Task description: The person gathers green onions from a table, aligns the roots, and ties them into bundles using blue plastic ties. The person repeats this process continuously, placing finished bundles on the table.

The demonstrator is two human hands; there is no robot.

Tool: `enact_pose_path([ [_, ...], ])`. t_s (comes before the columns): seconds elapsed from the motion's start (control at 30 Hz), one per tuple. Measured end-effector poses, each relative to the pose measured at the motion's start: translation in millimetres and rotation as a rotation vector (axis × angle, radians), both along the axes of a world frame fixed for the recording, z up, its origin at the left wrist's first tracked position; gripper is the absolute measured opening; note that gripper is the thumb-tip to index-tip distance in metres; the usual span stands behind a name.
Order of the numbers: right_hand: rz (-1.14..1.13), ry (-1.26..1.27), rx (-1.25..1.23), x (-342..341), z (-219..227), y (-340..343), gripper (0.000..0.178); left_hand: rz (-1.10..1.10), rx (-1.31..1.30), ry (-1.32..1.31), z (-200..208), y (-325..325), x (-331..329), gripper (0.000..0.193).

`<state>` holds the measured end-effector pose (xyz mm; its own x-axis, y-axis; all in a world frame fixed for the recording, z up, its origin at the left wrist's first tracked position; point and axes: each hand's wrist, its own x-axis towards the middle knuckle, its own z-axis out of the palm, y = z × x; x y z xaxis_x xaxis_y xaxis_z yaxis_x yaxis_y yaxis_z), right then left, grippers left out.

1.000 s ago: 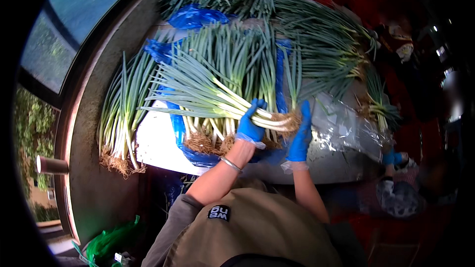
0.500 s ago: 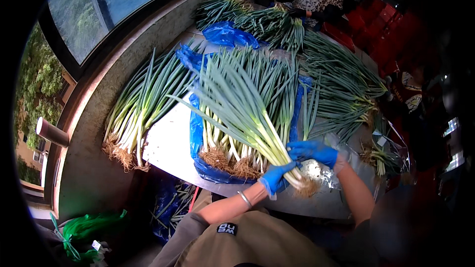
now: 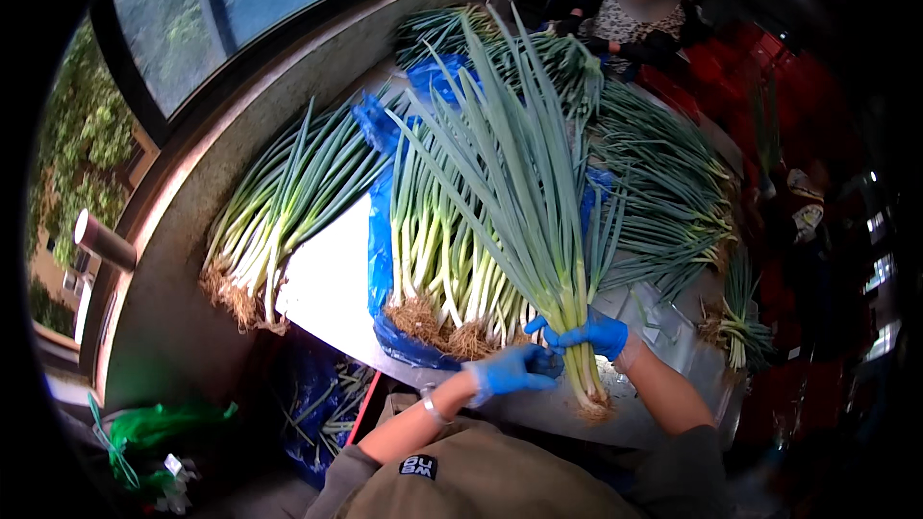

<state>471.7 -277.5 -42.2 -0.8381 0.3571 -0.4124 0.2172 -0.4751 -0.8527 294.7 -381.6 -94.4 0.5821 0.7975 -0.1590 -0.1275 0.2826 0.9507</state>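
My right hand [image 3: 594,334], in a thin blue glove, is wrapped around the lower stems of a bundle of long green onions [image 3: 543,221] with brown roots, holding it over the near side of the pale, smooth counter [image 3: 327,281]. Gripping low, just above the roots, probably works because the stems are firm and narrow there, while the leaves fan out loosely. My left hand [image 3: 511,372], gloved the same, is just left of the stems, fingers bent toward them; whether they touch or close on anything, I cannot tell. The bundle's long axis runs near to far, leaning slightly left: roots toward me, leaf tips spreading far, above a row of rooted onions [image 3: 428,231] on a crinkled blue plastic sheet [image 3: 381,259]. That row lies much the same way, seemingly so the root ends line up, and the sheet perhaps keeps it together. At left, a loose green-and-white heap [image 3: 288,202] also has its roots near, whereas the dark-green leafy heap [image 3: 663,192] at right points its roots rightward.
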Motion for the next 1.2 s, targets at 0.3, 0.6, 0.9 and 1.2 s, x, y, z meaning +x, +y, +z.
enact_pose_path([
  [0.3, -0.097, -0.063, -0.081, 86.4, -11.9, -53.9, 0.063, 1.168, 0.783, -0.815, 142.9, 9.4, -180.6, 0.033],
  [0.6, -0.103, -0.062, -0.085, 123.6, -23.9, -90.7, 0.063, 0.464, 1.517, 1.034, 183.3, 133.9, -181.1, 0.059],
  [0.9, -0.199, -0.159, -0.213, 126.7, 0.9, -116.5, 0.056, 0.156, 0.847, 0.122, 178.6, 179.5, -166.6, 0.008],
  [1.2, -0.158, -0.237, -0.245, 146.7, -25.5, -130.8, 0.055, 0.184, 1.268, 0.966, 178.0, 184.1, -190.9, 0.042],
])
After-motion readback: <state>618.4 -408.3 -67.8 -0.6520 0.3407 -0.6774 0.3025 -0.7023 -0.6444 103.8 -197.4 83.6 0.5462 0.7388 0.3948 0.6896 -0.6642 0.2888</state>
